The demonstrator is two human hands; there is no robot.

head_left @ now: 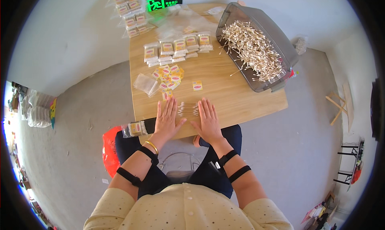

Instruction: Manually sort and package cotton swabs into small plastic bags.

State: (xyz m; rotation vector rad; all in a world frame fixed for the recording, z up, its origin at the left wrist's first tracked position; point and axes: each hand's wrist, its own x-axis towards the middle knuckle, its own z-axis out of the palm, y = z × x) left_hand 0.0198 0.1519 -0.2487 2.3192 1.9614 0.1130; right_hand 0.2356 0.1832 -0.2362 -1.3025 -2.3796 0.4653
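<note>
A small row of cotton swabs (187, 109) lies on the wooden table between my two hands, the sticks running left to right. My left hand (166, 118) rests flat at the row's left end, fingers stretched forward. On the other end, my right hand (208, 119) lies palm down with its fingers straight, close against the tips. Neither hand grips anything. Just beyond the left fingertips is a pile of yellow and white paper cards (170, 77), with a single card (197, 85) lying apart to its right. Clear plastic bags (146, 85) lie left of the pile.
A grey bin (256, 86) heaped with loose cotton swabs (252, 49) tilts at the table's far right. Stacked swab packs (179, 47) stand at the back. One filled pack (137, 128) sits by a black strip (150, 125) at the near left edge. A red bag (110, 149) is below.
</note>
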